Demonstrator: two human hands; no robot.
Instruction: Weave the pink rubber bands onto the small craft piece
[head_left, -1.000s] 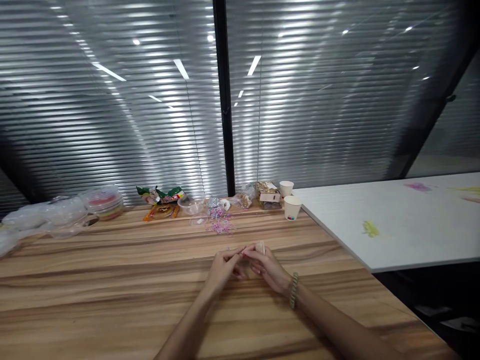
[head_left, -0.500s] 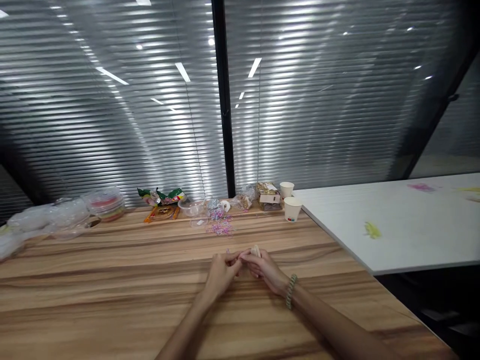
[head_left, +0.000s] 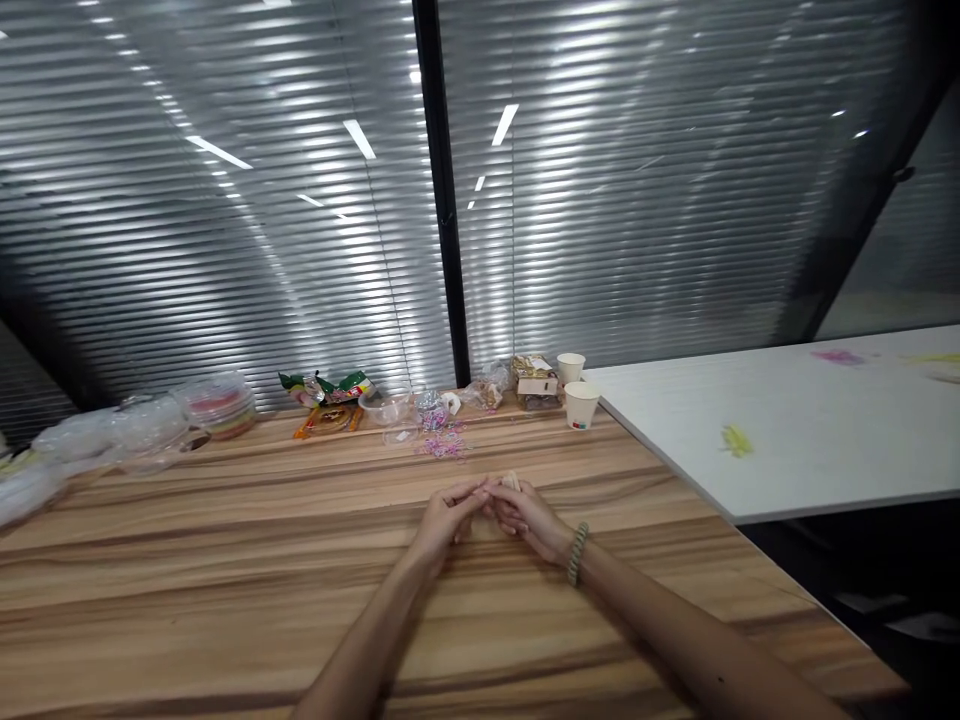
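Wooden table (head_left: 225, 560), mid-surface: I see left hand (head_left: 442, 520) and right hand (head_left: 529, 515) pinched shut on a small pale piece (head_left: 511, 481); advise steady fingertips.

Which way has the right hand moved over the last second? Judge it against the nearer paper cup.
No real move. The right hand, pinching a small pale piece, keeps its place short of the paper cup; only the view shifted.

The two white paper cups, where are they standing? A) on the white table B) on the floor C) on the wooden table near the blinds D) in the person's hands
C: the two white paper cups stand on the striped wooden table, at its far edge by the blinds, beside the white table.
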